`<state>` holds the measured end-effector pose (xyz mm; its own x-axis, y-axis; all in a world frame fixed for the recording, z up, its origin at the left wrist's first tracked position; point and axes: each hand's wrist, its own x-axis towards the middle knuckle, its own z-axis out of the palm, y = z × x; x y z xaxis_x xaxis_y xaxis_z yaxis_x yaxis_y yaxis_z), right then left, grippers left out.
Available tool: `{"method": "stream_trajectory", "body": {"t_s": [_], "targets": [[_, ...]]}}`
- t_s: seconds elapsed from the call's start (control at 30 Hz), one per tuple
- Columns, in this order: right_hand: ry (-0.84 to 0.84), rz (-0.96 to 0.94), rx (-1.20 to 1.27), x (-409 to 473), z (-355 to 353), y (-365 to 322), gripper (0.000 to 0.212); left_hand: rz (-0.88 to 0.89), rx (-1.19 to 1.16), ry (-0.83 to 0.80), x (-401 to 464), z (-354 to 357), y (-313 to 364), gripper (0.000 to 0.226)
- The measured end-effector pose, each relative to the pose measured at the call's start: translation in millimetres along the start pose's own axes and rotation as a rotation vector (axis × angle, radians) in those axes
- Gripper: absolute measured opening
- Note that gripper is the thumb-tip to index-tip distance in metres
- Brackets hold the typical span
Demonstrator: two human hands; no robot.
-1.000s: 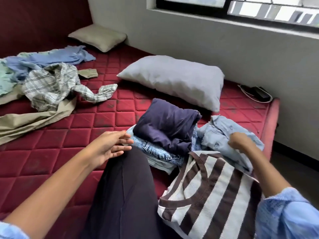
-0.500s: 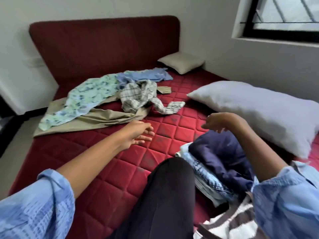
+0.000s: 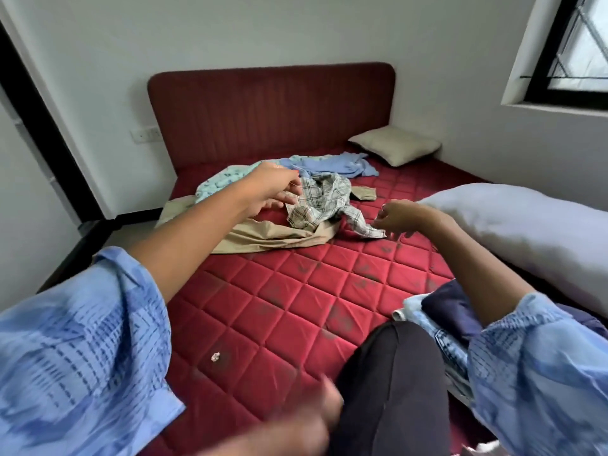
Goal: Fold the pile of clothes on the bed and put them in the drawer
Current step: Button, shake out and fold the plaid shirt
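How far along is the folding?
Done: a folded stack sits by the person's knee. In hand: nothing; the left hand and right hand reach open toward the plaid shirt. Left: that shirt, tan trousers, a blue top and a printed garment. No drawer shows.

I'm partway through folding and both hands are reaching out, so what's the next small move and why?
Probably grasp the plaid shirt. It lies crumpled on top of the unfolded heap, the left hand is at its edge, the right hand is near its sleeve, and neither hand holds anything.
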<state>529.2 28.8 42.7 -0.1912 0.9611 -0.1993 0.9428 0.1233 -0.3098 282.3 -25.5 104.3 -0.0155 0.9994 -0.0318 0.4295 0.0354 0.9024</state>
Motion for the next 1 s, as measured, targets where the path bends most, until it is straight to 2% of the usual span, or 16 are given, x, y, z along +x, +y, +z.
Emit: {"method": "stream_trajectory", "body": {"t_s": [0.13,0.4,0.7,0.9,1.0], "targets": [[-0.031,-0.006,-0.008,8,9,-14,0.028,0.012,-0.014,0.013,6,-24,-12,0.014],[-0.245,0.05,-0.044,16,55,-38,0.02,-0.144,-0.136,0.053,2,-74,-75,0.015],[-0.343,0.025,-0.07,77,96,-88,0.02,-0.308,-0.21,0.108,37,-132,-136,0.014],[-0.363,-0.087,-0.233,146,120,-94,0.016,-0.304,-0.07,0.114,104,-112,-171,0.02],[-0.292,-0.119,-0.348,178,118,-85,0.029,-0.237,0.145,0.08,145,-99,-178,0.02]]}}
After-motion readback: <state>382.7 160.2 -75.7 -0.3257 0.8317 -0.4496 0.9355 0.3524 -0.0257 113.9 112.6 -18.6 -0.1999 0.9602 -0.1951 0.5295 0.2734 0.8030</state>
